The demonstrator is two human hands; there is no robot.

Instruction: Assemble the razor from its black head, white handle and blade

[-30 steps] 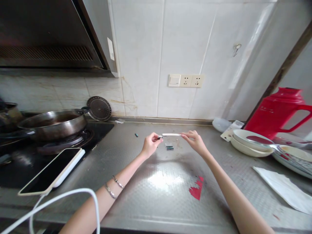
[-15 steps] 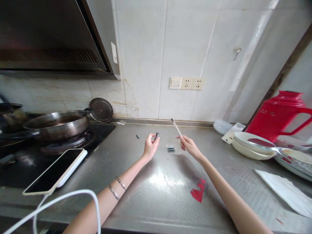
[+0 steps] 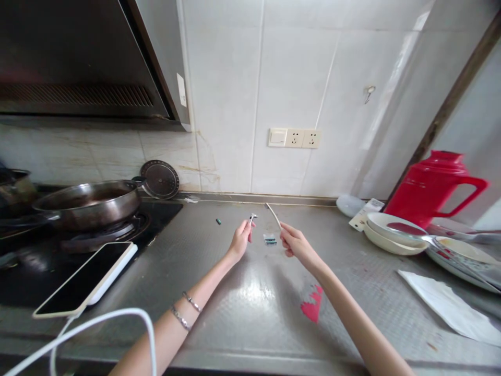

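Note:
Between the fingertips of my left hand [image 3: 241, 238] is a small metal piece [image 3: 253, 216], too small to name. My right hand [image 3: 295, 240] grips a thin white stick [image 3: 273, 214], its dark tip pointing up and left toward the metal piece; the two are apart. Just below and between both hands, a small clear packet with dark green pieces [image 3: 270, 240] lies on the steel counter [image 3: 235, 329]. Another small dark green piece [image 3: 218, 221] rests to the left of my left hand.
A phone [image 3: 84, 279] with a white cable [image 3: 129, 312] lies at the left, by a steel pan [image 3: 92, 203] on the stove. Torn red paper [image 3: 312, 304] is near my right forearm. Bowls [image 3: 393, 245], a white sheet [image 3: 450, 305] and a red jug [image 3: 430, 190] stand right.
My right hand has moved slightly left and down, and the stick's tip is lower and closer to the metal piece. The metal piece has turned in my left fingers. The view has shifted slightly.

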